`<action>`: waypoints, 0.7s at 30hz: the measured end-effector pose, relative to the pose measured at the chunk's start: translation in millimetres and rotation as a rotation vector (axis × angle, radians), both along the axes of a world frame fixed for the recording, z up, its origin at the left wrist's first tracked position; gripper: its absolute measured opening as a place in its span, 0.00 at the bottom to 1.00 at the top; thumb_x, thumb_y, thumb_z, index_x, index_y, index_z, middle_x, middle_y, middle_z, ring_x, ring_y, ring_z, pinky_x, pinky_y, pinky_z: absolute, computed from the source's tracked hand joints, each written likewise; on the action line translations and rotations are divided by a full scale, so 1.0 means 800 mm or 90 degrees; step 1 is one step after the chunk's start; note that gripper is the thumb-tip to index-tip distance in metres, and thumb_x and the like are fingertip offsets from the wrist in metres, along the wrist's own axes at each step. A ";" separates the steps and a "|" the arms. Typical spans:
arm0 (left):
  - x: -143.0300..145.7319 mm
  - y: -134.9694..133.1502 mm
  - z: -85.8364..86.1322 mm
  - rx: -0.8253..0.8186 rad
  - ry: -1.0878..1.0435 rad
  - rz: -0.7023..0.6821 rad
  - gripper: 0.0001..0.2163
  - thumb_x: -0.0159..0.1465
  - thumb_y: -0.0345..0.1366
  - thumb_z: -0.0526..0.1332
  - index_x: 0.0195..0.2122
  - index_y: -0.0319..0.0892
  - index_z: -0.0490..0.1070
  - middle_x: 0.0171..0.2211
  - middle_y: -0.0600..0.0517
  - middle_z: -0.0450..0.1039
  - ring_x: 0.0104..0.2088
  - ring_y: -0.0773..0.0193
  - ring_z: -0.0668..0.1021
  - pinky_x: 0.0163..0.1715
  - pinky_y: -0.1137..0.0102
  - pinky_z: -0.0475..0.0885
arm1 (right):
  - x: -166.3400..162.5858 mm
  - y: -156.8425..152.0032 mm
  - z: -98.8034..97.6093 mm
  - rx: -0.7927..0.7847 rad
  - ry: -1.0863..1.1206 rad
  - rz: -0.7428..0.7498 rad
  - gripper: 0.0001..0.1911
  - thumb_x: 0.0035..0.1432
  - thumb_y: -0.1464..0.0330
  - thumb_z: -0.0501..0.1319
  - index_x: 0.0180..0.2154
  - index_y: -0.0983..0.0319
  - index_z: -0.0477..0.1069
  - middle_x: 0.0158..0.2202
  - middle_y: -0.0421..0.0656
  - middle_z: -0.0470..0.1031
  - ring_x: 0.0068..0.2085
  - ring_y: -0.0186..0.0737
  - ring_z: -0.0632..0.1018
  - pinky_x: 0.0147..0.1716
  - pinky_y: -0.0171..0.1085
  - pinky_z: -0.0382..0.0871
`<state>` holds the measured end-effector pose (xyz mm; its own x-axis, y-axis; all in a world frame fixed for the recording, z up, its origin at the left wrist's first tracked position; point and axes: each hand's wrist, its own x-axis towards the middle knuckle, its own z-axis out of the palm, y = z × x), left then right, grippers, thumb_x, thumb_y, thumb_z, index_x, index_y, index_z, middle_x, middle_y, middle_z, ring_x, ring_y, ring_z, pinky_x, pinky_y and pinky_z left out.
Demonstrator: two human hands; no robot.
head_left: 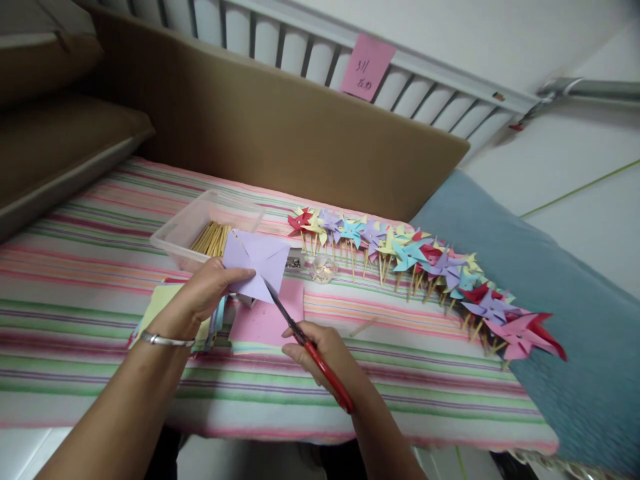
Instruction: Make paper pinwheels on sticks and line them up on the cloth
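Note:
My left hand, a bracelet at its wrist, pinches a square of purple paper by its left side. Cuts or creases run in from the paper's corners. In my right hand is a pair of scissors with red handles. Their blades reach the lower edge of the purple paper and point toward its middle. Beneath lies a pink paper sheet with small dark specks on it. A stack of coloured paper sits partly behind my left wrist.
A clear plastic box holds many thin wooden sticks. Near it are a small round container, a tray of small metal pieces and a loose stick. Finished paper pinwheels line the right of the striped cloth. A brown board stands behind.

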<state>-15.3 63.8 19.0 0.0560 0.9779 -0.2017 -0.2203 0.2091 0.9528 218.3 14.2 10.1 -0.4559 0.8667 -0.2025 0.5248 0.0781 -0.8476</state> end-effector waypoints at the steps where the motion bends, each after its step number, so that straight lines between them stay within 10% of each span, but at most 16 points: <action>1: 0.000 0.000 0.001 -0.001 0.002 0.006 0.07 0.48 0.34 0.66 0.26 0.35 0.74 0.20 0.46 0.75 0.19 0.59 0.75 0.20 0.67 0.69 | 0.003 0.001 0.001 0.017 -0.017 0.016 0.14 0.54 0.62 0.60 0.40 0.63 0.74 0.23 0.37 0.66 0.24 0.31 0.66 0.25 0.31 0.60; 13: 0.011 -0.003 0.009 -0.036 -0.010 0.029 0.09 0.43 0.31 0.69 0.27 0.36 0.77 0.24 0.46 0.77 0.20 0.62 0.74 0.18 0.72 0.66 | 0.054 0.003 0.012 0.047 0.041 -0.021 0.17 0.53 0.73 0.57 0.47 0.60 0.67 0.31 0.40 0.74 0.30 0.35 0.73 0.31 0.34 0.66; 21: 0.060 -0.012 -0.010 -0.061 0.046 -0.242 0.05 0.44 0.29 0.67 0.23 0.38 0.77 0.24 0.47 0.77 0.24 0.60 0.75 0.26 0.70 0.68 | 0.028 0.020 -0.013 0.037 0.350 -0.267 0.19 0.52 0.64 0.61 0.45 0.59 0.62 0.30 0.37 0.68 0.29 0.35 0.73 0.27 0.35 0.68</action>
